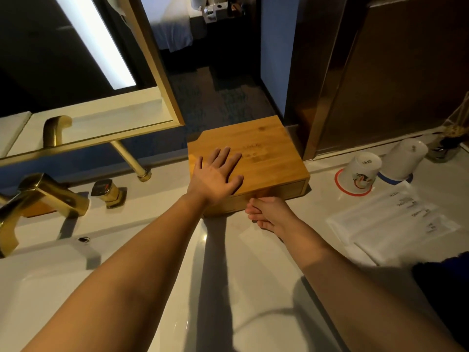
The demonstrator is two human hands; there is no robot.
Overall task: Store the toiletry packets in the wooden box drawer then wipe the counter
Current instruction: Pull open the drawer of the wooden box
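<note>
A wooden box (pixel 264 148) sits at the back of the white counter (pixel 253 262), its drawer front (pixel 284 191) facing me and flush with the box. My left hand (pixel 215 174) lies flat on the lid with fingers spread. My right hand (pixel 269 212) is at the drawer front's left part, fingers curled against it; what they hold is hidden. Several clear toiletry packets (pixel 390 219) lie overlapping on the counter to the right of the box.
Two upturned white cups (pixel 360 171) (pixel 403 158) stand on round coasters behind the packets. A reed diffuser (pixel 449 141) is at the far right. A gold faucet (pixel 43 196) and sink basin (pixel 50 275) are at left. A dark blue cloth (pixel 444 283) lies at right edge.
</note>
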